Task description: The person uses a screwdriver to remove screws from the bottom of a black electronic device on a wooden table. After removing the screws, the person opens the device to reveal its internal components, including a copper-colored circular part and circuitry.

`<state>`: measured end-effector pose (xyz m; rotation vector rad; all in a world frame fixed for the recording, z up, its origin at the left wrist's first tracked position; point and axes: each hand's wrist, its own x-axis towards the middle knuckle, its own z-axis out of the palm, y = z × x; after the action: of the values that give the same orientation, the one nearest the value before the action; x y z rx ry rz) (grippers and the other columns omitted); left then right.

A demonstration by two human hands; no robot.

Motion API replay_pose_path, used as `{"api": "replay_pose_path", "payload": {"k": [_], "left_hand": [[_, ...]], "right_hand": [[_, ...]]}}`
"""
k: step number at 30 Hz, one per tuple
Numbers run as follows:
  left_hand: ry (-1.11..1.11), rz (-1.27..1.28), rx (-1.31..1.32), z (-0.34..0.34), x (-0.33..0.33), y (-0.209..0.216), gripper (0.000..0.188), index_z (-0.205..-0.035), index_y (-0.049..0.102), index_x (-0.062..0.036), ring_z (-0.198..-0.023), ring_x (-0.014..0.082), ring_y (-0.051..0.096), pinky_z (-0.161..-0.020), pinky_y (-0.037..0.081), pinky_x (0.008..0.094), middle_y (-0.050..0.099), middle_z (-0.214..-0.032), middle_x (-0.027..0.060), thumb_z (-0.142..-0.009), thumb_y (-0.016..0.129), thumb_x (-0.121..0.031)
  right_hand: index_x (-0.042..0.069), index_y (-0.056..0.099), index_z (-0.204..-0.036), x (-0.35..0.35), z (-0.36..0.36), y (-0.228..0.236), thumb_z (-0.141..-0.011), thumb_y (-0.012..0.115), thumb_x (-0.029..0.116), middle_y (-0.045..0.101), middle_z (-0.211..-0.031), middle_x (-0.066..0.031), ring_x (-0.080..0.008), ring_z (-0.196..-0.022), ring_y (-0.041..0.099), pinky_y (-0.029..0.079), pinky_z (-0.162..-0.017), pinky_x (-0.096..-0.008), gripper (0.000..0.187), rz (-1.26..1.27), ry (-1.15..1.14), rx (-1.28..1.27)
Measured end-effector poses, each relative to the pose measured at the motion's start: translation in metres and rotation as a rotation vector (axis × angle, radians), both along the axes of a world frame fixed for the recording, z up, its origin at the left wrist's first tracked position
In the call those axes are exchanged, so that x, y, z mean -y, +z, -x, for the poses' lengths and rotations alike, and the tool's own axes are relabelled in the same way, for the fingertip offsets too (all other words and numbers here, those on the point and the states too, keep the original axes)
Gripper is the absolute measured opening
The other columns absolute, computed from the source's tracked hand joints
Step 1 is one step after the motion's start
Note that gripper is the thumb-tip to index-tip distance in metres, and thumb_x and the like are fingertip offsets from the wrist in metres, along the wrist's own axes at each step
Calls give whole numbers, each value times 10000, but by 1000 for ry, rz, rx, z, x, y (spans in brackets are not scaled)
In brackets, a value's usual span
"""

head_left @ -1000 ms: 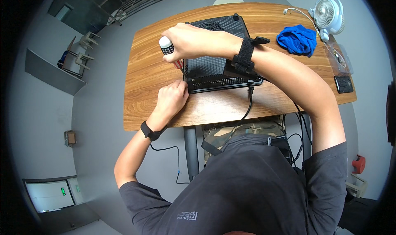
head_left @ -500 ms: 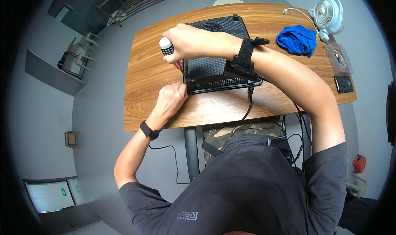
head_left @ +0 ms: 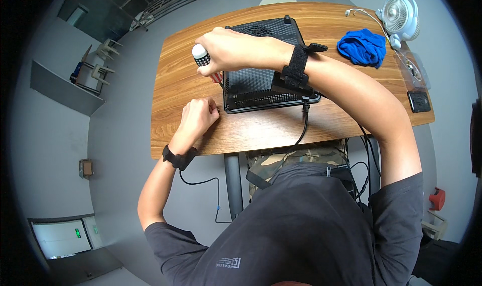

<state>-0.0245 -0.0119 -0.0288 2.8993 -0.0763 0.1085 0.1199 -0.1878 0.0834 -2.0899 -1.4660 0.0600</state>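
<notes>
A black device with a textured, perforated casing and a round fan grille lies on the table. My right hand is wrapped round the handle of a screwdriver, which has a white end, a dotted black band and red-and-white stripes. Its shaft slants down to the device's near left corner; the tip is hard to see. My left hand rests on the wood left of that corner, apart from the casing. Its fingers are curled together, with a tiny dark bit at the fingertips that I cannot identify.
A black power cable runs from the device over the table's near edge. Towards the right lie a blue cloth, a white fan, a clear plastic tray and a black phone. Wires hang from both wrist straps.
My left hand has moved off the device's corner, a little left, onto the tabletop. My right hand with the screwdriver has barely shifted.
</notes>
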Motion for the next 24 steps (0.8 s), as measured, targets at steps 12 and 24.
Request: {"api": "replay_pose_path", "payload": {"k": [12, 24], "left_hand": [[155, 275, -300, -13, -60, -6, 148, -739, 707, 32, -596, 220, 700, -648, 566, 347, 690, -630, 149, -795, 704, -105], [123, 250, -290, -8, -67, 8, 146, -774, 715, 24, -600, 185, 694, -627, 565, 338, 710, -657, 117, -834, 742, -107]], "right_hand": [[-54, 677, -916, 1, 1, 1, -840, 806, 313, 723, -776, -224, -342, -764, 749, 600, -698, -404, 397, 9, 1, -18], [-46, 684, -919, 2, 6, 5, -858, 784, 341, 726, -771, -221, -343, -743, 749, 608, -707, -405, 405, -29, -28, 33]]}}
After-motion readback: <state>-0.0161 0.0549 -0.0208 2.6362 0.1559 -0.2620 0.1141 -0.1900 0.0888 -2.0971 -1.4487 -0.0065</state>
